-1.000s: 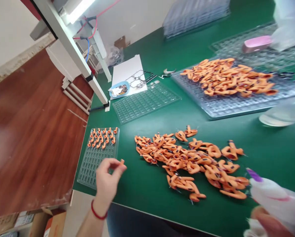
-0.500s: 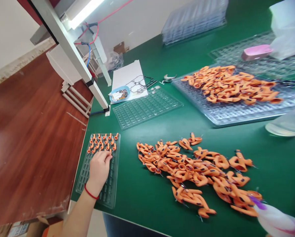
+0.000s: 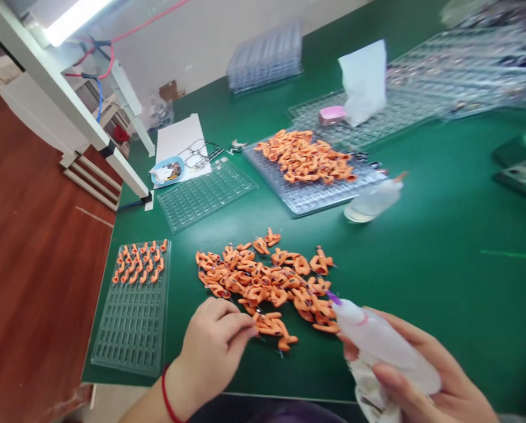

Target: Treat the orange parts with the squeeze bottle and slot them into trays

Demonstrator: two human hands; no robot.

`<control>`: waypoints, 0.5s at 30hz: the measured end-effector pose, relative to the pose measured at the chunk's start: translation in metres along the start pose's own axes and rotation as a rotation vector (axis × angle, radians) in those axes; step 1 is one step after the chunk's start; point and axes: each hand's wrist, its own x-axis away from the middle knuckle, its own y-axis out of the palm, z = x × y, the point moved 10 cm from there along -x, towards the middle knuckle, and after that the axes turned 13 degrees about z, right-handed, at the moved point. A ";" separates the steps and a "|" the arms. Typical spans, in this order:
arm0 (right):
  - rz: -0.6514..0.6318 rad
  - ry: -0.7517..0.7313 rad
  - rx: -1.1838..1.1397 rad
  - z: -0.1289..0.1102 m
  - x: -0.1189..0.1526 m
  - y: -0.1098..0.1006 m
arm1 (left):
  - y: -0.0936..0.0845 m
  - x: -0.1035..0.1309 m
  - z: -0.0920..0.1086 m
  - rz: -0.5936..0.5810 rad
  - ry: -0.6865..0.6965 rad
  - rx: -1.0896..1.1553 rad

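My left hand [image 3: 216,343], with a red band at the wrist, is at the near edge of a pile of small curved orange tubes [image 3: 256,282]. Thumb and forefinger are pinched at one orange tube [image 3: 269,326] there. In my right hand [image 3: 425,358] is a translucent white squeeze bottle [image 3: 388,338], tilted with its purple nozzle [image 3: 334,298] pointing up left toward the pile. A crumpled white cloth [image 3: 371,390] is also held under the bottle. At left, a clear slotted tray [image 3: 130,335] carries rows of orange tubes in its far part.
Behind the pile, a tray [image 3: 298,202] bears a heap of orange tubes. Beside it stands another bottle [image 3: 368,202]. Farther off are a clear tray [image 3: 205,194], a blue dish [image 3: 154,176], a pink container [image 3: 332,116] and stacked trays [image 3: 267,59]. A lamp post [image 3: 86,123] rises at left.
My left hand has moved right from the slotted tray to the orange pile. The view has swung right, bringing my right hand and the whole squeeze bottle into sight.
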 end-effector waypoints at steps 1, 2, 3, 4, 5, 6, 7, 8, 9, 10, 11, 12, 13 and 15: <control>0.001 0.038 -0.021 -0.001 0.001 0.001 | 0.007 -0.001 0.003 -0.006 -0.015 0.024; -0.003 0.070 -0.040 -0.001 0.002 0.001 | 0.011 -0.002 0.004 0.004 -0.043 0.036; -0.010 0.085 -0.043 -0.001 0.003 0.001 | 0.013 -0.004 0.001 0.023 -0.080 0.038; -0.015 0.077 -0.027 -0.001 0.002 0.000 | 0.014 -0.005 -0.002 0.043 -0.122 0.031; -0.018 0.058 -0.001 -0.002 0.002 -0.002 | 0.014 -0.006 -0.006 0.057 -0.166 0.018; -0.017 0.034 0.026 -0.003 0.000 -0.004 | 0.015 -0.006 -0.010 0.058 -0.206 0.005; -0.014 0.011 0.051 -0.004 -0.001 -0.007 | 0.016 -0.005 -0.014 0.047 -0.242 -0.004; -0.010 -0.008 0.067 -0.005 -0.002 -0.009 | 0.017 -0.004 -0.017 0.030 -0.274 -0.007; -0.008 -0.020 0.073 -0.007 -0.003 -0.011 | 0.018 -0.003 -0.019 0.007 -0.300 -0.005; -0.010 -0.024 0.066 -0.008 -0.004 -0.012 | 0.020 -0.001 -0.020 -0.019 -0.323 0.001; -0.016 -0.022 0.056 -0.008 -0.005 -0.013 | 0.022 0.001 -0.022 -0.042 -0.344 0.010; -0.024 -0.018 0.046 -0.009 -0.006 -0.013 | 0.022 0.002 -0.024 -0.054 -0.362 0.019; -0.037 -0.014 0.037 -0.010 -0.006 -0.013 | 0.022 0.004 -0.026 -0.056 -0.380 0.030; -0.099 -0.005 0.028 -0.011 -0.006 -0.009 | 0.019 0.007 -0.032 -0.036 -0.414 0.055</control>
